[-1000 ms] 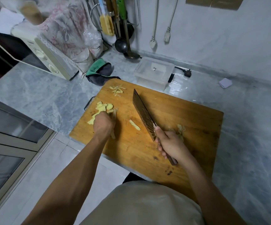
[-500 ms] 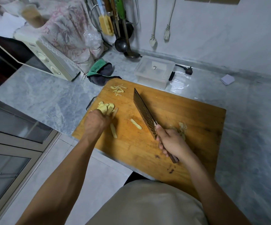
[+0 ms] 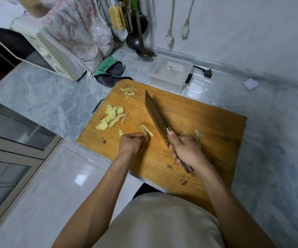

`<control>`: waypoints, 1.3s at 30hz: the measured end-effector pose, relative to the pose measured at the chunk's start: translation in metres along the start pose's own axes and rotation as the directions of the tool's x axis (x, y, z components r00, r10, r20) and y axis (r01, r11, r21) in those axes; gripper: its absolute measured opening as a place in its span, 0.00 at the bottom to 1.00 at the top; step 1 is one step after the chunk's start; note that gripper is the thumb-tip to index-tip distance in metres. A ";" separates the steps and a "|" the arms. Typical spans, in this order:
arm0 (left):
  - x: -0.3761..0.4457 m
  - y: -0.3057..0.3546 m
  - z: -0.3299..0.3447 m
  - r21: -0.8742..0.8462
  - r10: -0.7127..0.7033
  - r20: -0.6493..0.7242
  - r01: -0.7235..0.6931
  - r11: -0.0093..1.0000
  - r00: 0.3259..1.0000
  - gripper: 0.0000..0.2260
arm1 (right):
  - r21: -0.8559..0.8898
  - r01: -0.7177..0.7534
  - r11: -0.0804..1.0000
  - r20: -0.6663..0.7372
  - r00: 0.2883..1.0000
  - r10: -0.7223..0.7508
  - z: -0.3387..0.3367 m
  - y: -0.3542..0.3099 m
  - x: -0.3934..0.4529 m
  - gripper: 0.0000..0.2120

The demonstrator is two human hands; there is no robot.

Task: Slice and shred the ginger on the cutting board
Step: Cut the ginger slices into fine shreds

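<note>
From the head camera: the right hand [image 3: 187,152] is wrapped around the dark wooden handle of a broad, ridged cleaver [image 3: 156,117], its blade lying across the orange wooden cutting board [image 3: 207,122]. The left hand [image 3: 132,143], fingers curled, is at a pale ginger strip [image 3: 147,131] just left of the blade; whether it actually pinches it, I can't tell. A heap of yellow ginger slices [image 3: 110,117] sits near the board's left edge, thin ginger shreds [image 3: 128,91] at the far corner.
</note>
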State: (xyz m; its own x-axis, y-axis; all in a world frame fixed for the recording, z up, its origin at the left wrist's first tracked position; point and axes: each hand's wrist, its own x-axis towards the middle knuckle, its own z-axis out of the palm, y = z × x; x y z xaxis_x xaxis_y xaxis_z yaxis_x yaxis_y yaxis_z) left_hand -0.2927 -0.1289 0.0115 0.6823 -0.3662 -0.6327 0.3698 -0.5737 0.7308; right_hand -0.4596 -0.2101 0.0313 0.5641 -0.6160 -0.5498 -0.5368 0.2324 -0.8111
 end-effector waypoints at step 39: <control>0.021 -0.022 0.026 0.460 0.552 -0.094 -0.456 0.762 0.828 0.11 | -0.198 0.017 0.980 0.129 0.992 0.009 -0.011 0.003 0.006 0.26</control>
State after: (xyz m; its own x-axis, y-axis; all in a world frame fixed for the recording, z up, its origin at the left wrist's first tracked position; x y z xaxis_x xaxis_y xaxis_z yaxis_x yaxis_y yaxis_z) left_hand -0.3031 -0.1434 -0.0242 0.8287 -0.5512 -0.0966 -0.3193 -0.6075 0.7273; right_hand -0.4649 -0.2210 0.0276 0.6359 -0.5115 -0.5780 -0.6404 0.0683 -0.7650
